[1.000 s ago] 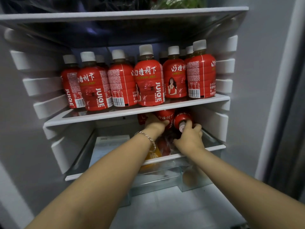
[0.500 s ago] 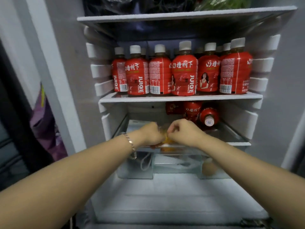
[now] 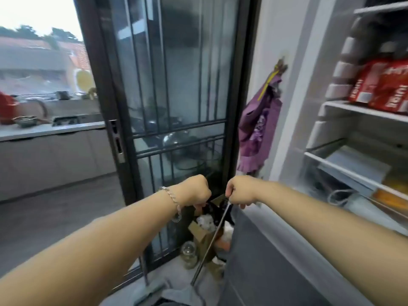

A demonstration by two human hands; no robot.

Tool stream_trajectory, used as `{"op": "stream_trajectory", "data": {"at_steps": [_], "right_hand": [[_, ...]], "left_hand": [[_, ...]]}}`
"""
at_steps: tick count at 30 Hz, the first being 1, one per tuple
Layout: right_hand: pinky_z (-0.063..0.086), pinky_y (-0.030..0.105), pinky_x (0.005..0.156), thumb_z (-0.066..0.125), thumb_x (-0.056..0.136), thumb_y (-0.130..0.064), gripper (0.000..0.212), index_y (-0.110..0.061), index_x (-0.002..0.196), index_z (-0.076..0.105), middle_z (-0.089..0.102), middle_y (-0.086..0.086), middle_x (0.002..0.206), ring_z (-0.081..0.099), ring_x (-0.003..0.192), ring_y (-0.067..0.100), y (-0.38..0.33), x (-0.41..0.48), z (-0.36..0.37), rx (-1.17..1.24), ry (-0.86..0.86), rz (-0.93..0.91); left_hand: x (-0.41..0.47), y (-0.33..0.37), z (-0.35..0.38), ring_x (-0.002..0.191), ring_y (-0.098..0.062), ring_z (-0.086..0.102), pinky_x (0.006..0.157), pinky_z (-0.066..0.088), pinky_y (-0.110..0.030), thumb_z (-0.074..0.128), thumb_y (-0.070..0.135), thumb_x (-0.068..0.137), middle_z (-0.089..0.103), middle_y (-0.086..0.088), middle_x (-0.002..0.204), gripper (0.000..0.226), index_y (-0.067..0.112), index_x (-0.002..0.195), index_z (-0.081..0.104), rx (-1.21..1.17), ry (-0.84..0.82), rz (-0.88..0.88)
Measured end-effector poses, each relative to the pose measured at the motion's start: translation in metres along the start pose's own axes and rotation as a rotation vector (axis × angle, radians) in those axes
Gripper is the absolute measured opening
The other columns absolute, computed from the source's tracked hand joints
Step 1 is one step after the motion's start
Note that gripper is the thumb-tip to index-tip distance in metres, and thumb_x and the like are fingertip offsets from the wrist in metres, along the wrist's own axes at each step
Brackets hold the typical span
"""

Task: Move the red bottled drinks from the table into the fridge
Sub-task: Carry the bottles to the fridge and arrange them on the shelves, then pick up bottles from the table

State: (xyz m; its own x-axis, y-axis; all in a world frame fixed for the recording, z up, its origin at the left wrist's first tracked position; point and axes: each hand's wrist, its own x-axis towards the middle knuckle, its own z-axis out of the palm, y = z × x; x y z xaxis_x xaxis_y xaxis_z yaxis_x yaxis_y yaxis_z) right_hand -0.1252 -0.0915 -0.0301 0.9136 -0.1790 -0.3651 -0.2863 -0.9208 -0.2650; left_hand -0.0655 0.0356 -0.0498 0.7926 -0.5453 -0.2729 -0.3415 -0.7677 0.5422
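Observation:
The open fridge [image 3: 331,133] fills the right edge of the view. Blurred red bottled drinks [image 3: 379,89] stand on its white shelf [image 3: 353,109]. My left hand [image 3: 195,191], with a bracelet on its wrist, and my right hand [image 3: 240,192] are held out side by side in front of me, left of the fridge. Both have their fingers curled and hold no bottle. A thin metal rod [image 3: 212,241] slants down to the floor from just under my right hand. The table is out of view.
A dark-framed glass sliding door [image 3: 176,107] stands straight ahead. A kitchen counter [image 3: 50,129] with dishes lies at the left. A purple garment [image 3: 258,133] hangs on the wall beside the fridge. A cardboard box [image 3: 203,235] and a glass jar [image 3: 188,255] sit on the floor.
The view has swung left, away from the fridge interior. Both hands let go of the bottles on the lower shelf and have pulled out of the fridge.

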Motion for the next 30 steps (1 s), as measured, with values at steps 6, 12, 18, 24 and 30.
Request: {"op": "stream_trajectory", "data": {"at_steps": [6, 12, 18, 24, 30], "right_hand": [[0.049, 0.029, 0.075, 0.044, 0.091, -0.013, 0.029, -0.007, 0.113, 0.062, 0.065, 0.012, 0.112, 0.064, 0.096, 0.026, -0.174, -0.014, 0.088, -0.313, -0.154, -0.395], [0.053, 0.036, 0.088, 0.046, 0.089, -0.011, 0.03, -0.007, 0.112, 0.063, 0.067, 0.012, 0.11, 0.067, 0.093, 0.026, -0.35, -0.098, 0.2, -0.513, -0.236, -0.771], [0.049, 0.033, 0.087, 0.048, 0.092, -0.012, 0.03, -0.007, 0.119, 0.06, 0.063, 0.013, 0.115, 0.063, 0.098, 0.026, -0.472, -0.21, 0.291, -0.531, -0.293, -1.017], [0.051, 0.032, 0.089, 0.05, 0.091, -0.015, 0.026, -0.013, 0.115, 0.06, 0.061, 0.008, 0.115, 0.059, 0.103, 0.023, -0.6, -0.37, 0.407, -0.533, -0.343, -1.343], [0.051, 0.034, 0.087, 0.053, 0.089, -0.019, 0.027, -0.014, 0.114, 0.063, 0.061, 0.006, 0.115, 0.058, 0.107, 0.024, -0.691, -0.529, 0.498, -0.626, -0.333, -1.636]], "left_hand": [[-0.149, -0.17, -0.03, 0.057, -0.018, 0.061, 0.042, 0.044, -0.021, 0.042, 0.007, 0.094, 0.067, -0.01, 0.08, 0.019, 0.001, 0.093, 0.06, -0.124, 0.164, -0.424], [-0.35, -0.303, -0.019, 0.057, -0.017, 0.058, 0.051, 0.044, -0.024, 0.039, 0.009, 0.096, 0.06, -0.005, 0.072, 0.02, 0.0, 0.104, 0.055, -0.294, 0.4, -0.786], [-0.527, -0.368, 0.007, 0.097, -0.027, 0.063, 0.083, 0.054, -0.034, 0.047, 0.016, 0.093, 0.064, -0.013, 0.108, 0.025, 0.003, 0.11, 0.06, -0.251, 0.628, -1.028], [-0.756, -0.425, 0.05, 0.1, -0.03, 0.061, 0.081, 0.048, -0.035, 0.047, 0.023, 0.089, 0.064, -0.011, 0.11, 0.024, 0.009, 0.103, 0.06, -0.2, 0.78, -1.316], [-0.936, -0.446, 0.096, 0.098, -0.029, 0.062, 0.079, 0.048, -0.034, 0.046, 0.022, 0.091, 0.064, -0.01, 0.108, 0.023, 0.011, 0.105, 0.06, -0.319, 0.926, -1.536]]}}
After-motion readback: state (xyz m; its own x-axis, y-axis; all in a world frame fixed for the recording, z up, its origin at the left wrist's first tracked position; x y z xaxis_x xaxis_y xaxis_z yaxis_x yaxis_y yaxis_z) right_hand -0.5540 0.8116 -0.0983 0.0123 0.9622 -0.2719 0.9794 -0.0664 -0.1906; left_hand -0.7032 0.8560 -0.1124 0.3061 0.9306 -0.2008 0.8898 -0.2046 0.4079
